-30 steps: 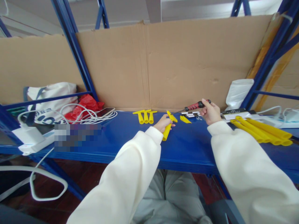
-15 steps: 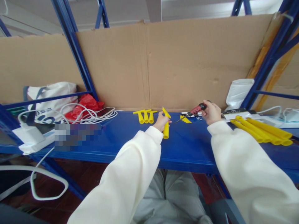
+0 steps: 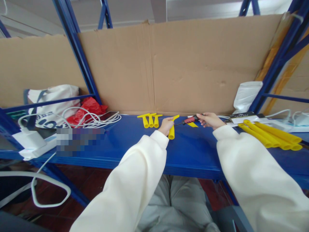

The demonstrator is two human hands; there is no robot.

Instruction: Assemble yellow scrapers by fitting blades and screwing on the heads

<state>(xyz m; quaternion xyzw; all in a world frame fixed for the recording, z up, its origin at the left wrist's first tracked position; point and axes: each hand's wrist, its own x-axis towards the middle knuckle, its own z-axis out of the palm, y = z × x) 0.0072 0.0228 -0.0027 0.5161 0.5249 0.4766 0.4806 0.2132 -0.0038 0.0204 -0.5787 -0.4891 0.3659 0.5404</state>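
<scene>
My left hand (image 3: 166, 126) is closed around a yellow T-shaped piece (image 3: 171, 133), a tube with a flat strip across its far end. From the right, my right hand (image 3: 210, 120) grips a red-and-black screwdriver (image 3: 191, 119), its thin shaft pointing left at the yellow piece. The tip meets or nearly meets the piece near my left fingers; contact cannot be made out. Just beyond the screwdriver handle lies a loose flat yellow strip (image 3: 193, 125). Left of my left hand, three similar yellow T-shaped pieces (image 3: 151, 121) lie side by side.
Several long yellow tubes (image 3: 272, 135) lie at the right on the blue shelf (image 3: 193, 151), near a black-and-white box (image 3: 243, 118). Coiled white cables (image 3: 96, 121), a red plastic bag (image 3: 89, 109) and a power strip (image 3: 40, 148) occupy the left. Cardboard (image 3: 183, 67) stands behind.
My right hand has brought the screwdriver left, so its tip is now at the yellow piece. My left hand's fingers have shifted on that piece, which has tilted slightly.
</scene>
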